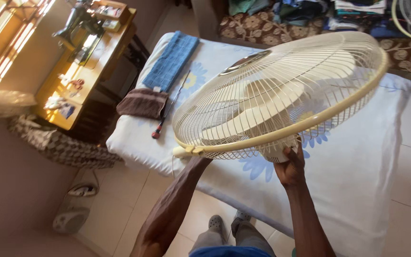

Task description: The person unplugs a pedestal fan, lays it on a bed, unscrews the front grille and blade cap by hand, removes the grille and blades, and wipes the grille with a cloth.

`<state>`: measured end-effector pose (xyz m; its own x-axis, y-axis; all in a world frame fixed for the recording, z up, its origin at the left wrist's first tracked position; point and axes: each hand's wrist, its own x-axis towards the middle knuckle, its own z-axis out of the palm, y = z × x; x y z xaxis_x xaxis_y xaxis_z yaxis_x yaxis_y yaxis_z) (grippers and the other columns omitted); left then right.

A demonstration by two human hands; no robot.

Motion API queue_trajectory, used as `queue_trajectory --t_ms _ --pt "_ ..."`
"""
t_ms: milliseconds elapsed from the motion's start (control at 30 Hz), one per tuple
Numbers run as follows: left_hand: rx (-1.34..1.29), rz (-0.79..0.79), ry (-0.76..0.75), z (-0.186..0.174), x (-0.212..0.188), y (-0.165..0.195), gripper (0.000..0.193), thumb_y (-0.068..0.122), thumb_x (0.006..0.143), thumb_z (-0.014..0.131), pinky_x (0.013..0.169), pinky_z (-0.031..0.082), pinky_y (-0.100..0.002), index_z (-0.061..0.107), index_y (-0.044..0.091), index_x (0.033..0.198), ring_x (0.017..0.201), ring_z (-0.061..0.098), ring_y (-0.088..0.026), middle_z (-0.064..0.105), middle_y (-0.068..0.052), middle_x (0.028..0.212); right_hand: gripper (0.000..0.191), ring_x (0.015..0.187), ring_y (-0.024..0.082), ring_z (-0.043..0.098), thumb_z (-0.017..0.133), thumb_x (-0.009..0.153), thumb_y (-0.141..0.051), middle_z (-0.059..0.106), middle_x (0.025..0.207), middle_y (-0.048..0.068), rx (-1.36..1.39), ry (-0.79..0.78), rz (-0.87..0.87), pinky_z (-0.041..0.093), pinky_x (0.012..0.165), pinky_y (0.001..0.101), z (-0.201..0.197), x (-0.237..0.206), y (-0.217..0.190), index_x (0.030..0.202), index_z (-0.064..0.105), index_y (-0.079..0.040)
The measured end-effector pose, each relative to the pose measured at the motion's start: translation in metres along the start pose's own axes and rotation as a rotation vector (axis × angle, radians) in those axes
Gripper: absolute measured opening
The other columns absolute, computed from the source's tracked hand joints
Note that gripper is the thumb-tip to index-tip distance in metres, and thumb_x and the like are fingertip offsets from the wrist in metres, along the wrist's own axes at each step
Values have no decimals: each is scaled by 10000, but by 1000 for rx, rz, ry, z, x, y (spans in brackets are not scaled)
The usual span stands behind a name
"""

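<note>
The right hand [291, 166] is clamped on the underside of the cream fan [281, 95], which is held tilted above the near edge of the bed [357, 190]. The left hand is hidden under the fan (I cannot tell its grip). A screwdriver [170, 107] and blue towel [171, 62] lie near the bed's left edge.

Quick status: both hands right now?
Left hand: hidden under the fan head; grip cannot be told.
Right hand: closed on the fan head's underside.
</note>
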<state>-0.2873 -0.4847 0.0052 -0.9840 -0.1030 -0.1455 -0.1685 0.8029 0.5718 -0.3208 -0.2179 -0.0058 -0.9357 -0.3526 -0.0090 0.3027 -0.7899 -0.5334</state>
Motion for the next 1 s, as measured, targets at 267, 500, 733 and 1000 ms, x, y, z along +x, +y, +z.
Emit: queue_trajectory --t_ms 267,500,733,1000 --pt "44 65 61 -7 49 42 279 344 886 692 785 549 -445 731 154 1086 881 708 -254 753 -60 962 282 1054 215 612 667 919 -281 632 1039 10 188 104 189 495 1011 436 -65 83 15 1145 583 -134" --pt "117 48 182 15 66 35 264 354 899 683 769 545 -448 740 156 1064 857 711 -255 757 -57 940 234 886 219 645 570 962 -344 658 859 13 272 297 297 532 928 467 -76 125 24 971 681 -139" --pt "-26 -22 288 29 84 5 294 385 869 738 724 541 -451 750 141 1033 815 712 -257 752 -69 909 329 1060 287 669 539 927 -262 689 1052 108 212 333 310 527 1050 537 -75 144 45 1157 667 -64" --pt "-295 449 218 27 115 -76 391 382 877 759 736 548 -442 707 68 1105 841 689 -258 725 -95 947 330 1047 275 672 556 934 -249 689 1070 116 175 411 155 534 1004 500 -95 163 80 1177 659 -53"
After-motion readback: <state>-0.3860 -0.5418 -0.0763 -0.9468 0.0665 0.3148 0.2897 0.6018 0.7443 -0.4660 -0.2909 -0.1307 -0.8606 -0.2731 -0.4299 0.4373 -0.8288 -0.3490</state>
